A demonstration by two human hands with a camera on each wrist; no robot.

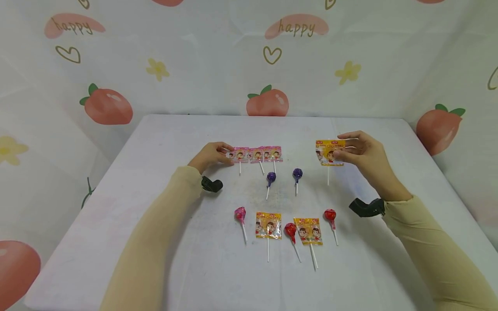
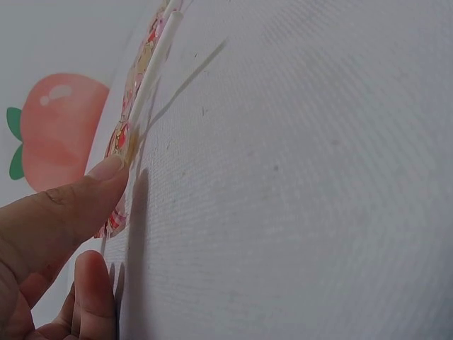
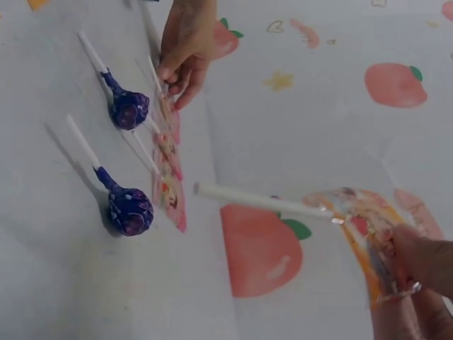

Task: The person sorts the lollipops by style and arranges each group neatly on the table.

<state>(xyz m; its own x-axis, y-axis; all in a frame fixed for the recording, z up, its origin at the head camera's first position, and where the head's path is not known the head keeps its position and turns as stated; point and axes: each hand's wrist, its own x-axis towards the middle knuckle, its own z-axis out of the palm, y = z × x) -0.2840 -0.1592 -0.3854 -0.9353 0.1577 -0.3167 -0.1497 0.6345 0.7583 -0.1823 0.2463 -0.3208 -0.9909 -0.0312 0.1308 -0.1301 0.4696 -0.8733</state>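
Note:
My left hand [image 1: 212,155] pinches the edge of a pink-wrapped lollipop [image 1: 240,154] between thumb and fingers. That lollipop is the leftmost of three in a row, beside two more pink-wrapped lollipops [image 1: 272,153], their sticks toward me. In the left wrist view the thumb [image 2: 78,205] lies on the wrapper [image 2: 117,142] close to the cloth. At the right, my right hand [image 1: 359,151] holds an orange-wrapped lollipop [image 1: 324,152] by the right side of its flat packet. Its white stick [image 3: 262,202] hangs downward, and the right wrist view shows it raised off the table.
Two purple lollipops [image 1: 297,173] lie just in front of the pink row. Nearer me are a round pink lollipop [image 1: 240,214], two red lollipops [image 1: 330,214] and two orange-wrapped lollipops [image 1: 268,224]. A white cloth covers the table [image 1: 218,280]; a printed curtain [image 1: 210,86] stands behind.

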